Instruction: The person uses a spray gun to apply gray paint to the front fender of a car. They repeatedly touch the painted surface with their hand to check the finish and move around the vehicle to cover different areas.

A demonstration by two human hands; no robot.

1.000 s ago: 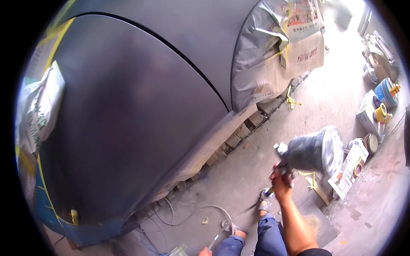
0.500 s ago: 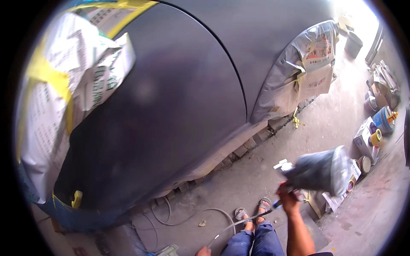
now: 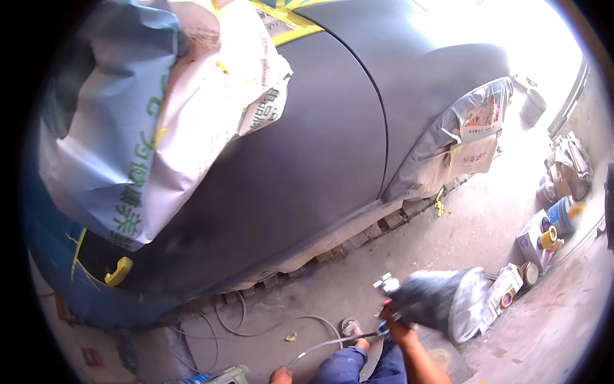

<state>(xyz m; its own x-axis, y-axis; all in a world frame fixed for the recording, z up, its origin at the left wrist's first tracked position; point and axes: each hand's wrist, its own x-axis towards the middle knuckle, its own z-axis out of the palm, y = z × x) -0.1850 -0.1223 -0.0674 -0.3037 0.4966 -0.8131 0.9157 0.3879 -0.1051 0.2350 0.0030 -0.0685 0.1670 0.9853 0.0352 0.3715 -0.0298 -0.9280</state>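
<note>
My right hand [image 3: 400, 329] is wrapped round the handle of a spray gun [image 3: 388, 285] with a big, paint-smeared grey cup [image 3: 435, 299]. The gun's nozzle end faces left toward the lower edge of a car's side, with a gap between. From its handle a thin air hose [image 3: 320, 347] runs down to my left hand [image 3: 281, 375], closed round it at the bottom edge. Beyond the gun stands the car door [image 3: 307, 153], matt dark grey. White printed masking sheet [image 3: 192, 121] wraps a part sticking out at the left, and yellow tape [image 3: 297, 33] edges the window.
Paper and film [image 3: 470, 131] mask the wheel area. Loops of hose [image 3: 240, 326] lie on the floor near a grey-green case [image 3: 227, 375]. Along the right wall stand a blue can [image 3: 559, 216], a white box [image 3: 532, 240] and several tins. Farther back is a grey bucket [image 3: 533, 107].
The spray gun and my right hand have moved left and lower in view. My left hand has shifted left with the hose. The view has turned, showing more of the wrapped part.
</note>
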